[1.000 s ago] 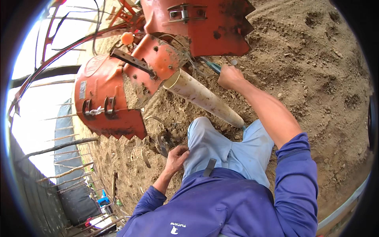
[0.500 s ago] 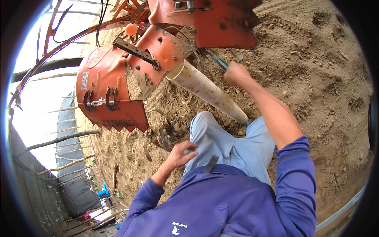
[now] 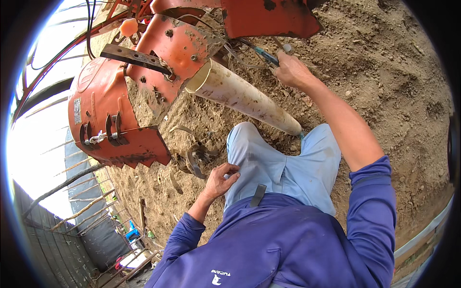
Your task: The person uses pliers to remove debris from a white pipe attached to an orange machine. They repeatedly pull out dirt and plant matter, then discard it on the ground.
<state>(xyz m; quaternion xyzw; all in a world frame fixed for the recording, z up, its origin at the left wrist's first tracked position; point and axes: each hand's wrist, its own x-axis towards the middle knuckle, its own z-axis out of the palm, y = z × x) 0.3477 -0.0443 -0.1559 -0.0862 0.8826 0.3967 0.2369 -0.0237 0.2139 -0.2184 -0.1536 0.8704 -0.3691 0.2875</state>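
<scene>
My right hand (image 3: 292,71) is closed around the end of a slim tool with a teal and dark handle (image 3: 266,55). The tool's far end reaches under a red metal guard (image 3: 271,19), beside thin wires or stalks (image 3: 238,58); its tip is hidden, so I cannot tell its kind. My left hand (image 3: 222,180) rests by my left thigh, thumb and fingers apart, with nothing visible in it. Between the hands, a dirty whitish pipe (image 3: 249,98) slants from the red machine housing (image 3: 168,55) down toward my knees.
A second red guard (image 3: 103,103) with a toothed lower edge is at the left, curved metal blades (image 3: 194,161) on the soil below it. A drilled metal bar (image 3: 137,61) and an orange knob (image 3: 128,27) stick out above. Loose soil (image 3: 384,96) spreads right; wooden poles (image 3: 62,188) stand left.
My view has shifted, and the machine now sits larger, further left and higher. The right hand keeps hold of the tool beneath the guard. My left hand stays near the thigh, its fingers slightly changed.
</scene>
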